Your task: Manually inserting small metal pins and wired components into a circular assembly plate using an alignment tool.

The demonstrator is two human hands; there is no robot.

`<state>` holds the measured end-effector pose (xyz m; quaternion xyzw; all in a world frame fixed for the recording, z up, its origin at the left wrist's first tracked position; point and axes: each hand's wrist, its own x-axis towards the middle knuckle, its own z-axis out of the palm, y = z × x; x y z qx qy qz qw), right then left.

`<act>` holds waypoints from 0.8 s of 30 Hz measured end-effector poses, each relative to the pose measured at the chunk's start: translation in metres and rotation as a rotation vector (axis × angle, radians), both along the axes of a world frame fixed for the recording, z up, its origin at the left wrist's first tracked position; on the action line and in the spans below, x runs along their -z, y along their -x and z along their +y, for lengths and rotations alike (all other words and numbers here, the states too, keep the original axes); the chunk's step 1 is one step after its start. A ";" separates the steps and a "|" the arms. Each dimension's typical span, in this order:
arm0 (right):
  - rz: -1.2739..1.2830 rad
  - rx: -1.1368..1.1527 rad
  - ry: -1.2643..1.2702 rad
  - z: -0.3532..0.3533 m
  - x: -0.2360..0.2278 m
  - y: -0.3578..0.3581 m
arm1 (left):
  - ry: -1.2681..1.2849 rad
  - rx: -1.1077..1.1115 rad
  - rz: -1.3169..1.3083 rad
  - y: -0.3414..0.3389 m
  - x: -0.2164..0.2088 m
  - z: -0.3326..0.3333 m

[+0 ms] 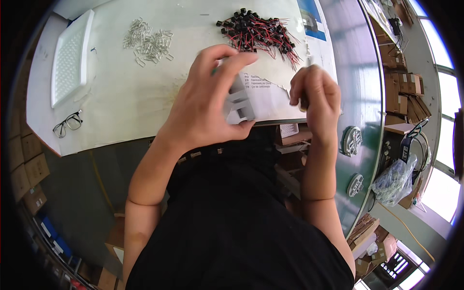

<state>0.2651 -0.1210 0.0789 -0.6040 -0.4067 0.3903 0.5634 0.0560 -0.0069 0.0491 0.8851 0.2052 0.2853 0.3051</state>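
Note:
My left hand (200, 99) curls round a small grey-white plastic housing (240, 107) with rectangular openings, held above the table's near edge. Thumb and fingers grip it from both sides, and the palm hides part of it. To the right, my right hand (316, 94) is closed, thumb against bent fingers. Something small and dark shows under its fingertips, too blurred to name. Beneath and between the hands lies a white printed sheet (270, 99) with a torn edge. Beyond them sits a heap of small black cylindrical parts with red and black wires (261, 36).
A pile of small clear U-shaped pieces (147, 41) lies at the far left of the white table (121, 96). Further left are a white tray (72, 58) and eyeglasses (68, 124). Two round grey parts (352, 141) rest on the green surface at right.

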 end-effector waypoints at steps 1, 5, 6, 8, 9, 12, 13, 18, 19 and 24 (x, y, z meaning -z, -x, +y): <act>-0.229 -0.022 0.088 -0.002 -0.002 0.003 | -0.005 -0.039 -0.094 0.004 0.015 -0.002; -0.913 -0.223 0.118 0.006 -0.001 0.018 | 0.009 -0.132 -0.215 0.024 0.042 -0.012; -0.905 -0.222 0.117 0.009 0.000 0.021 | 0.042 -0.150 -0.163 0.030 0.040 -0.018; -1.010 -0.288 0.146 0.015 0.003 0.027 | 0.078 -0.167 -0.105 0.036 0.040 -0.020; -1.064 -0.321 0.163 0.017 0.004 0.029 | 0.158 -0.170 -0.104 0.037 0.038 -0.017; -1.099 -0.351 0.219 0.025 0.002 0.034 | 0.322 -0.196 -0.108 0.040 0.035 -0.009; -1.119 -0.362 0.250 0.026 0.002 0.036 | 0.271 -0.188 -0.074 0.039 0.036 -0.008; -1.143 -0.423 0.343 0.025 0.000 0.043 | 0.134 -0.181 -0.037 0.038 0.044 -0.006; -1.132 -0.418 0.332 0.028 0.001 0.045 | 0.115 -0.191 -0.052 0.038 0.046 -0.006; -1.125 -0.422 0.307 0.036 0.003 0.050 | 0.111 -0.203 -0.051 0.037 0.046 -0.005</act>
